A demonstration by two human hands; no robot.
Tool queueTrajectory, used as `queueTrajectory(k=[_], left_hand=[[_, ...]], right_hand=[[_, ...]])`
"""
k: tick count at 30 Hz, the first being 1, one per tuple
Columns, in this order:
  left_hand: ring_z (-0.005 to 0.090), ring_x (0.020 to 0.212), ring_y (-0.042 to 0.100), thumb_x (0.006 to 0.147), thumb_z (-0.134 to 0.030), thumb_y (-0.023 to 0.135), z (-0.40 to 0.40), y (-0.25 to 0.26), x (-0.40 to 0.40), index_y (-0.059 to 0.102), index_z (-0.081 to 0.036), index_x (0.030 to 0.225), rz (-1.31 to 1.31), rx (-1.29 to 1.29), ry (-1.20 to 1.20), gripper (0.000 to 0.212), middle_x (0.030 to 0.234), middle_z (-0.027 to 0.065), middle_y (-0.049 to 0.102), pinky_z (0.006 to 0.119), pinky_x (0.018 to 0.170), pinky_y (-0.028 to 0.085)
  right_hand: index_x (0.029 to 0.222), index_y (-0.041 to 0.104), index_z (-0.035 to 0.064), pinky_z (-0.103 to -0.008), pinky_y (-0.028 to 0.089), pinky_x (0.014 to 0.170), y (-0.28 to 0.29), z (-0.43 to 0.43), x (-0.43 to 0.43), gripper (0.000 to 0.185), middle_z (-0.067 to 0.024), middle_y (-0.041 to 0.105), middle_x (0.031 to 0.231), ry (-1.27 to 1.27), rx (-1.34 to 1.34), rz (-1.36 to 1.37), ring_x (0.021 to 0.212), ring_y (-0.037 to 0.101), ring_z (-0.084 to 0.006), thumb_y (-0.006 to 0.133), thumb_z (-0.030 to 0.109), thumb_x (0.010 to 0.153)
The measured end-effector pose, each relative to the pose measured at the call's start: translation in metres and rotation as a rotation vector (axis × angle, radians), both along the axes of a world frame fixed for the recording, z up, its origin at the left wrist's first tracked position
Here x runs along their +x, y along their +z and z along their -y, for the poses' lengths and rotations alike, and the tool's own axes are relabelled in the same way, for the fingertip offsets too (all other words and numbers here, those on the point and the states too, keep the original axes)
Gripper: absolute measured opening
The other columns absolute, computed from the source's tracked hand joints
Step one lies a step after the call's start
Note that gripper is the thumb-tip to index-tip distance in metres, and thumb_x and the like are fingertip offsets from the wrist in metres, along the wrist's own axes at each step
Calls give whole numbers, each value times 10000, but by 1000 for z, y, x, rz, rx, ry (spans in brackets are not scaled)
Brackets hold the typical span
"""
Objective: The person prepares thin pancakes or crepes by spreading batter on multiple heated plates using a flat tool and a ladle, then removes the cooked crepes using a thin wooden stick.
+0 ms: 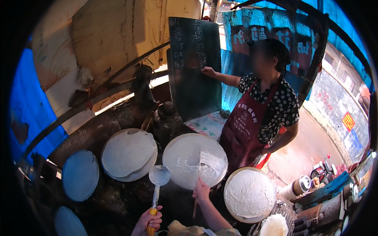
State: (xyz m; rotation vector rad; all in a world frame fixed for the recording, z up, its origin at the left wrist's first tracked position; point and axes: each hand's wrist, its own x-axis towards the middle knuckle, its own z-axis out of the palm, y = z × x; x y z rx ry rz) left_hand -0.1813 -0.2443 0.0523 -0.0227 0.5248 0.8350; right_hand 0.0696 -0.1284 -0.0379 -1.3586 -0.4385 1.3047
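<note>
Gripped in my left hand [149, 220] is the yellow handle of a metal ladle [159, 176], its round bowl coated with white batter. My right hand [202, 191] holds a thin wooden stick of a batter spreader [200, 165]. The spreader stands over the middle round griddle [180, 159], where white batter lies in a swirled, uneven layer. Left of it, a round griddle holds a pale flat pancake [127, 153] with a lifted, uneven edge. To the right, another round surface bears a white, rough-textured sheet [251, 193].
A person in a maroon apron [240, 129] stands beyond the griddles, one hand at a chalkboard [195, 88] with writing. Round pale discs [80, 175] lie at left. A dark pot-like vessel [167, 118] stands behind. A pale flat piece [274, 225] lies at lower right.
</note>
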Motion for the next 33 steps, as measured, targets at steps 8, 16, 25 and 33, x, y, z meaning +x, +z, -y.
queueTrajectory(k=[8,16,25,33], left_hand=[[55,474,364,816,66,440,9,2,1,414,-57,1197,-71,40,6,401,755,66,447,156,417,334],[69,459,357,808,86,441,17,9,-2,396,-62,1192,-93,41,31,414,744,71,440,174,409,327],[65,491,391,775,54,526,5,21,-32,383,-45,1206,-285,217,-54,465,768,67,461,172,427,357],[22,461,381,788,-21,541,-82,74,35,410,-32,1190,-308,526,-288,423,716,25,441,134,393,332]], right_hand=[[1079,540,156,-223,270,317,-22,35,9,205,26,327,506,-234,-6,-69,347,305,-82,533,207,881],[1006,582,127,-207,246,334,-3,-8,97,160,35,341,517,52,-5,-83,372,299,-74,543,221,882],[936,597,101,-213,255,323,16,27,126,129,19,426,518,375,-56,42,357,357,-74,619,176,833],[1014,567,103,-202,253,335,-18,29,113,204,26,443,553,445,-45,17,387,366,-62,604,214,847]])
